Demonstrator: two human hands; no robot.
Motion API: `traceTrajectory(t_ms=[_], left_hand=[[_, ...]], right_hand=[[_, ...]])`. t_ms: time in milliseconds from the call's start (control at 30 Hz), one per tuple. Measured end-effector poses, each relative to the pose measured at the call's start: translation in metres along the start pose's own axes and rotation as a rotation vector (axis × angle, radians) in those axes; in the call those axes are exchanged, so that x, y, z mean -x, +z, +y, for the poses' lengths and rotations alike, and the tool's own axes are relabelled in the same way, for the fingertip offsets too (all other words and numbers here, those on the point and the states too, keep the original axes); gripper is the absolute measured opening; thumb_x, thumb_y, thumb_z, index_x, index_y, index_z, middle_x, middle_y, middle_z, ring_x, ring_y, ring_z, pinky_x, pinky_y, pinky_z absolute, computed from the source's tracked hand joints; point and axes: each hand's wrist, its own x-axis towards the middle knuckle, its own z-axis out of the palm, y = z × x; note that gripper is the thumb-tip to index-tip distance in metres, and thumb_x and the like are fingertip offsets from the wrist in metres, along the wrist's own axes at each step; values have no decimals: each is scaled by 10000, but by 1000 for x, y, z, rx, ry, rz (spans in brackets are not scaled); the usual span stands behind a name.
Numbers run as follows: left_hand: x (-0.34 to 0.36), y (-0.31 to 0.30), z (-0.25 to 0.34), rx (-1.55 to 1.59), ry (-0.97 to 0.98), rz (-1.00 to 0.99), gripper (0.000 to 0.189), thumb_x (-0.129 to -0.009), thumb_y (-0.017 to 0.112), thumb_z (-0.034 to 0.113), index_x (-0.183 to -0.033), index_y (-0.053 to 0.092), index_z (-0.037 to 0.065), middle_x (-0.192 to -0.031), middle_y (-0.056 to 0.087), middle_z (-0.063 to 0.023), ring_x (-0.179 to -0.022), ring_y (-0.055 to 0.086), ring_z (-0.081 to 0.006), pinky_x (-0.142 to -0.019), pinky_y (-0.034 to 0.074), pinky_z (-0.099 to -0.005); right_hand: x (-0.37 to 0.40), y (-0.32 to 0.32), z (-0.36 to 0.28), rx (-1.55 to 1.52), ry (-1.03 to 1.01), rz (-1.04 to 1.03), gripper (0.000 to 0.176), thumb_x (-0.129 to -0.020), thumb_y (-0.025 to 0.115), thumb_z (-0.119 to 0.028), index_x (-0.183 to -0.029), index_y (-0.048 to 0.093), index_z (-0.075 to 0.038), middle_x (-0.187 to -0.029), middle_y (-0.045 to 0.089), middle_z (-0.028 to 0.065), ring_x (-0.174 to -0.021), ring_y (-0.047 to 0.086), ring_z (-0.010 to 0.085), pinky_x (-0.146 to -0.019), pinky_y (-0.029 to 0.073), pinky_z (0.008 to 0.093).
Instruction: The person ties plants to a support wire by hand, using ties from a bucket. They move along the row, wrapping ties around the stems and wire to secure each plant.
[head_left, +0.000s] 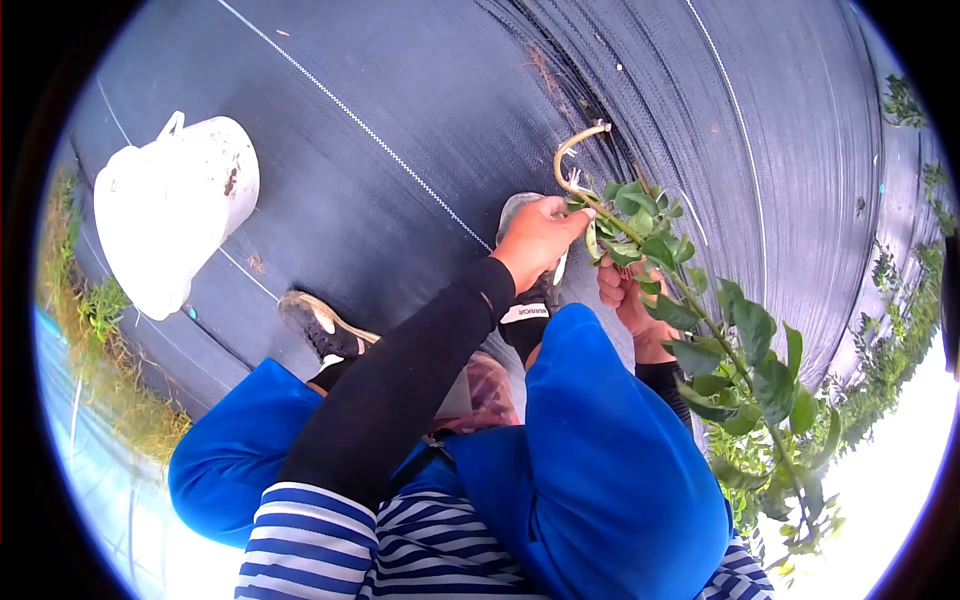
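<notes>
A long leafy branch [737, 350] runs from the middle of the head view down to the lower right. Its bare brown end bends into a hook, with small white bits along it. My left hand [545, 240] pinches the stem between thumb and fingers just below this bend. Beneath the leaves is my right hand [635, 305], its fingers curled. Foliage covers part of it, so what it grips, if anything, is hidden.
Black woven ground cover [400, 90] with white lines lies all around. A white bucket [180, 205] is to the left. My shoes [325, 325] rest on the cover between the bucket and the branch. Grass [105, 310] grows along the left edge, green plants [900, 330] along the right.
</notes>
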Motion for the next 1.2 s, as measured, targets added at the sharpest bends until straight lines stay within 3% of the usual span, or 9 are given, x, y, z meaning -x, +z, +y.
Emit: traceTrajectory(t_ms=[133,200,333,433,500,600,667,900,1200], left_hand=[[-8,2,-5,51,-23,-39,210,-898,577,242,-977,559,48,-625,447,54,-480,368,-24,-393,271,-202],[-9,3,-4,48,-26,-46,213,-900,574,235,-993,554,44,-626,450,51,-483,375,-26,-392,272,-201],[-8,8,-3,-30,-57,-17,231,-882,599,205,-1037,546,42,-660,503,21,-521,435,-41,-409,315,-212],[-9,13,-10,-11,71,31,255,-867,625,180,-1046,536,22,-707,547,-1,-578,488,-44,-464,378,-217],[-17,14,-21,-60,269,74,266,-858,641,161,-1038,529,1,-744,573,-17,-633,517,-46,-533,418,-217],[-19,14,-28,-80,300,171,328,-800,690,164,-1017,542,-33,-763,609,-85,-690,573,-111,-616,459,-277],[-17,16,-28,-38,297,171,322,-805,681,164,-1019,540,-31,-766,612,-86,-688,577,-115,-616,459,-278],[-17,17,-31,-80,358,270,237,-842,638,169,-955,550,-21,-739,616,-74,-666,576,-112,-604,456,-277],[-20,7,-29,-55,246,173,178,-850,635,146,-884,557,-10,-722,613,-53,-622,529,-72,-545,418,-258]], right_hand=[[-5,-8,0,-19,57,34,283,-871,494,-347,-876,534,-67,-629,375,-21,-501,315,81,-442,249,225],[-7,-7,-5,-165,130,-150,348,-857,565,-342,-994,516,-25,-726,462,16,-586,399,101,-504,309,236],[-1,-6,-5,-143,82,-155,377,-821,589,-347,-1004,524,-24,-706,443,17,-566,383,106,-498,316,246],[-4,-13,0,-142,113,-128,383,-797,595,-356,-986,531,-29,-696,440,17,-551,388,110,-489,324,248],[-5,-17,3,-146,125,-118,386,-782,599,-362,-973,536,-33,-688,437,17,-541,390,112,-483,329,249],[-7,-23,6,-160,146,-100,392,-758,605,-371,-954,544,-38,-678,434,17,-526,395,116,-473,336,251],[-6,-22,5,-162,140,-98,394,-751,607,-374,-949,545,-39,-676,433,17,-526,401,119,-474,343,252],[2,-16,-7,-128,16,-73,399,-755,608,-372,-961,535,-38,-689,437,19,-564,439,133,-501,371,261],[-9,-23,-28,-121,-249,11,405,-761,610,-368,-976,523,-36,-705,443,22,-613,488,152,-535,406,271]])
